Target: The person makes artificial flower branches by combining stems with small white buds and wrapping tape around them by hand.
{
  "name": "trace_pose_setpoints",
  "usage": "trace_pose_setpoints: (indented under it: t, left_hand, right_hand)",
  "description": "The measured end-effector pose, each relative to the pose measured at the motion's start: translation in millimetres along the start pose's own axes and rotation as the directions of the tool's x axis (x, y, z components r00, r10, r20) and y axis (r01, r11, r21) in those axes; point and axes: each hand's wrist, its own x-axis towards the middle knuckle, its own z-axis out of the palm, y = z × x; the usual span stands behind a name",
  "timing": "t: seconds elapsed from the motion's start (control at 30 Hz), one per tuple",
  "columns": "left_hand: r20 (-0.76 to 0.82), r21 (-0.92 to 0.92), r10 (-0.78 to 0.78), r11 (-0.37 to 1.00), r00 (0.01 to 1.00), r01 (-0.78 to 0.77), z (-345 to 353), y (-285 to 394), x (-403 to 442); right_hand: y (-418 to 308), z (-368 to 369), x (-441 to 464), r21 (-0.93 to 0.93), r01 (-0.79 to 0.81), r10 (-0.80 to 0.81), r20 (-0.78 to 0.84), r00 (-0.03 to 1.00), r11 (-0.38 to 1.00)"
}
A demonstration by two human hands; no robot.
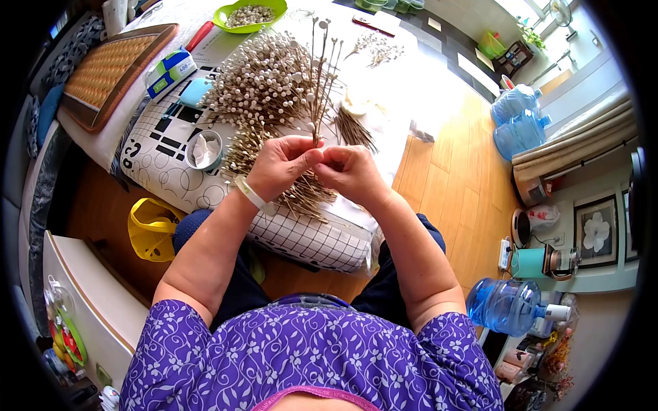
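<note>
A green bowl sits at the far side of the surface, holding many small whitish, bead-like pieces. Nearer, a round tin stands on the patterned cover with crumpled white material inside, too small to identify. A yellow bag is beside the person's leg, below the surface's near edge; its contents cannot be made out.

The left hand pinches a slim bunch of stems between thumb and fingers near its lower end. The bunch stands upright above the fingers, tipped with pale round heads. The right hand meets it there, its fingers bent inward and their tips touching the left hand; whether they close on a stem is hidden.

Just behind and to the left of the bunch lies a big heap of white-headed stems, with a smaller pile under and beside the hands. To the right lies a bundle of brown sticks. A blue and green packet is near the tin, toward the far left.
</note>
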Motion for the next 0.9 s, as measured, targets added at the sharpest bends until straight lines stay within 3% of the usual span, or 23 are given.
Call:
trace_pose_setpoints:
  t: [0.13,0.23,0.3,0.5,0.67,0.87,0.9]
  left_hand:
    - [0.104,0.009,-0.005,1.0,0.995,0.004,-2,-5,0]
    - [0.09,-0.013,0.01,1.0,0.996,-0.009,-3,-7,1]
    - [0.036,0.135,0.065,0.988,0.997,-0.069,-5,-12,2]
    - [-0.073,0.061,0.08,0.995,0.994,-0.076,0,-10,0]
    - [-0.009,0.084,0.027,0.996,1.0,-0.026,-6,-9,2]
    - [-0.014,0.057,0.054,0.997,0.998,-0.053,-2,-5,1]
    - [-0.027,0.085,0.05,0.995,0.998,-0.047,-3,-4,2]
  right_hand:
    - [0,-2,1,-0.021,0.012,-0.012,-0.018,1.0,1.0]
    - [-4,-2,0,-0.098,0.035,-0.036,-0.005,0.999,0.995]
    - [-5,-1,-1,-0.051,-0.003,0.002,-0.013,1.0,0.999]
    - [-7,1,-1,-0.069,-0.027,0.027,-0.003,1.0,0.997]
    - [-7,2,1,-0.16,0.068,-0.071,-0.015,0.997,0.985]
    - [4,0,0,-0.002,0.071,-0.071,0.028,0.997,0.998]
    - [3,-2,0,0.051,-0.003,0.0,0.073,0.997,0.999]
